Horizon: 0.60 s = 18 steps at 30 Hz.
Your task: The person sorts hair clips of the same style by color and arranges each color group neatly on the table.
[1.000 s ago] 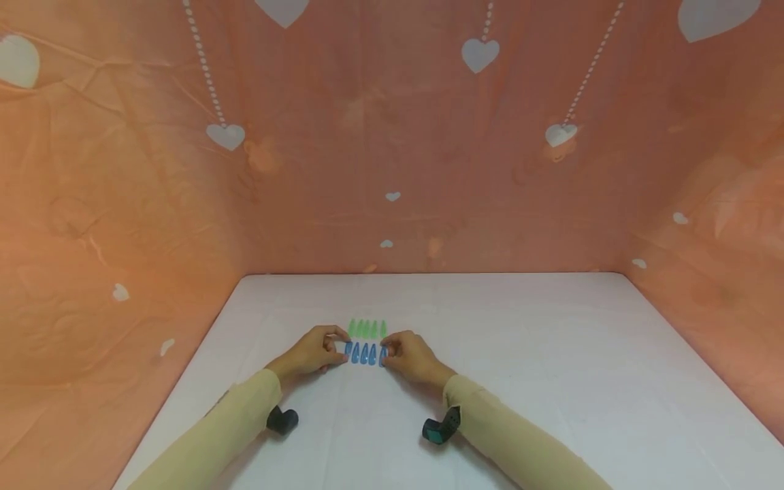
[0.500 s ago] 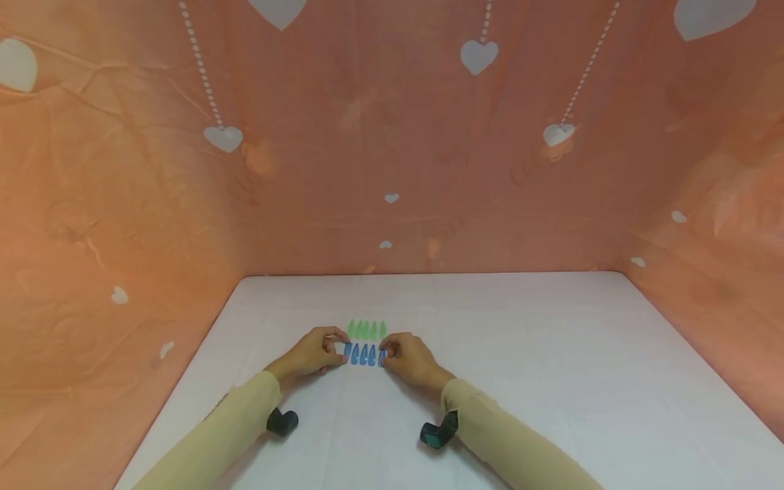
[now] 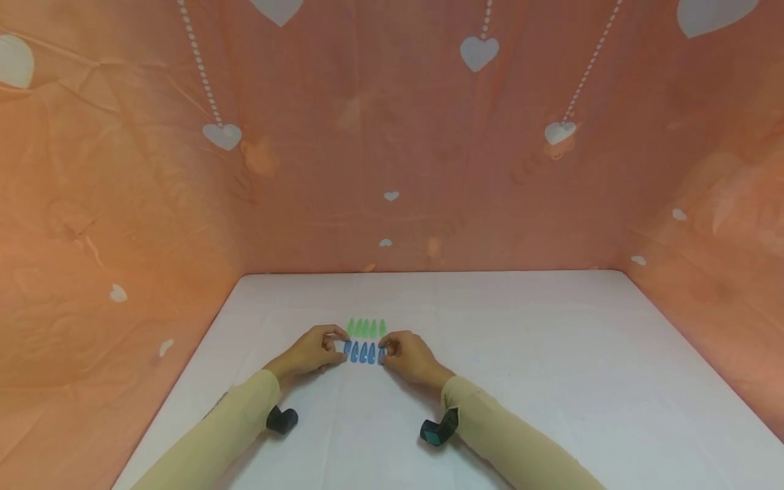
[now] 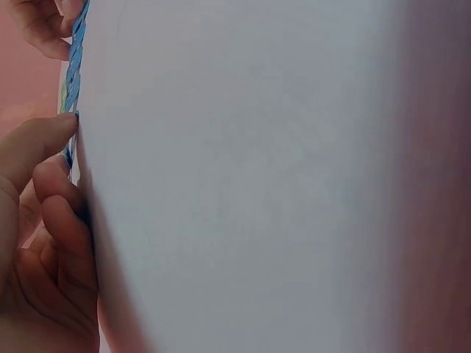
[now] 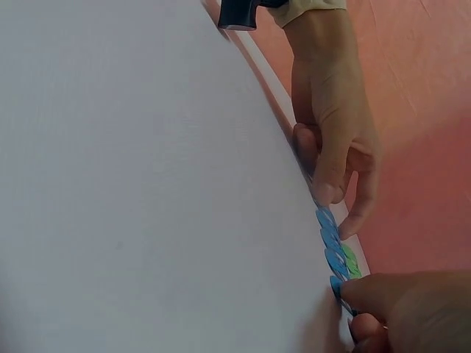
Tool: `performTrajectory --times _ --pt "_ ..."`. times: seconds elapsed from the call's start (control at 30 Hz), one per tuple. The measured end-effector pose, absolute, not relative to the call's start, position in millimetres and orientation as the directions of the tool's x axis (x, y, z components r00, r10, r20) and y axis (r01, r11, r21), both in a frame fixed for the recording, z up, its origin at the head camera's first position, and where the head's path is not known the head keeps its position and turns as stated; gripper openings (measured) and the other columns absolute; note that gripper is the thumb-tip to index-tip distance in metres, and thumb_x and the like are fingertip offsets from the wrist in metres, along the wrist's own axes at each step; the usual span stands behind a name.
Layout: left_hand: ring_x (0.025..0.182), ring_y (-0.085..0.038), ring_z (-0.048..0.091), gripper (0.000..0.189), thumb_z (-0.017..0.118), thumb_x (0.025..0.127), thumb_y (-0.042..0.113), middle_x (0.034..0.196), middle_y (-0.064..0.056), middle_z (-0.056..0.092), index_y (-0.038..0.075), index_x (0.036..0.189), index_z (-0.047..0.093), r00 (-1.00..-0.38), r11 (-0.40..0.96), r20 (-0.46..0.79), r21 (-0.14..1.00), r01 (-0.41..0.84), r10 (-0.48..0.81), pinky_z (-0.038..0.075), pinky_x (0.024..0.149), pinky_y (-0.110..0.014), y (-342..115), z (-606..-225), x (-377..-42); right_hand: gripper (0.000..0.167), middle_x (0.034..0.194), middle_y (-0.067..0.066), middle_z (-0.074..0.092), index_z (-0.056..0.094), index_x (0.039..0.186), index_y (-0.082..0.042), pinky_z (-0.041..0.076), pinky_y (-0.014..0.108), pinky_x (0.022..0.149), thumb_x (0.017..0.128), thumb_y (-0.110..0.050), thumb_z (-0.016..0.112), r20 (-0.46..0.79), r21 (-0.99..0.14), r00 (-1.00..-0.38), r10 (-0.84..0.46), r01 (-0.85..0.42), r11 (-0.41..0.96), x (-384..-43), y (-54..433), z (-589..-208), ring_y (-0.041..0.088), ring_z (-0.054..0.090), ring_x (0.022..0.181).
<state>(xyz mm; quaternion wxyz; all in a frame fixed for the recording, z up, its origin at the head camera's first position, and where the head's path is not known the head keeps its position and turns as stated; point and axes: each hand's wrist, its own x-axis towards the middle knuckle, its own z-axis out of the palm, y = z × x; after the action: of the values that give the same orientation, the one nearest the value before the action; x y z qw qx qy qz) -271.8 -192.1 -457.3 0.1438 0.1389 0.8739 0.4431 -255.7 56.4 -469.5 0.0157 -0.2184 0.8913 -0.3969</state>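
In the head view, blue teardrop-shaped snap hair clips lie side by side in a row on the white table. My left hand holds the leftmost blue clip by its two ends, thumb near and index finger far. At the row's other end, my right hand pinches the rightmost blue clip likewise. Just beyond runs a matching row of green clips. In the right wrist view, several blue clips show between both hands. The fingers partly cover the two end clips.
The white tabletop spreads around both rows, with orange heart-patterned cloth behind and at the sides. Dark wrist devices, the left and the right, hang below the sleeves close to the table.
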Motion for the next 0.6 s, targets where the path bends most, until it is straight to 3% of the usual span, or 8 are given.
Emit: performTrajectory --times 0.33,0.6 --pt "0.049 -0.009 0.043 0.038 0.072 0.091 0.009 0.063 0.003 0.049 0.001 0.126 0.062 -0.918 0.57 -0.128 0.813 0.121 0.376 0.036 0.05 -0.021 -194.8 -455.8 -268.5 0.028 0.085 0.002 0.064 0.07 0.116 -0.001 0.042 0.02 0.063 0.09 -0.01 0.07 0.144 -0.737 -0.904 -0.402 -0.369 0.567 -256.4 55.8 -472.3 0.008 0.051 0.068" --pt "0.052 -0.01 0.046 0.037 0.07 0.091 0.009 0.066 0.002 0.05 0.002 0.126 0.062 -0.925 0.587 -0.126 0.801 0.118 0.358 0.038 0.052 -0.021 -191.8 -455.0 -268.7 0.034 0.095 0.012 0.069 0.064 0.126 0.0 0.05 0.022 0.07 0.093 -0.009 0.066 0.174 -0.817 -0.906 -0.385 -0.351 0.457 -261.6 65.6 -478.8 0.009 0.059 0.075"
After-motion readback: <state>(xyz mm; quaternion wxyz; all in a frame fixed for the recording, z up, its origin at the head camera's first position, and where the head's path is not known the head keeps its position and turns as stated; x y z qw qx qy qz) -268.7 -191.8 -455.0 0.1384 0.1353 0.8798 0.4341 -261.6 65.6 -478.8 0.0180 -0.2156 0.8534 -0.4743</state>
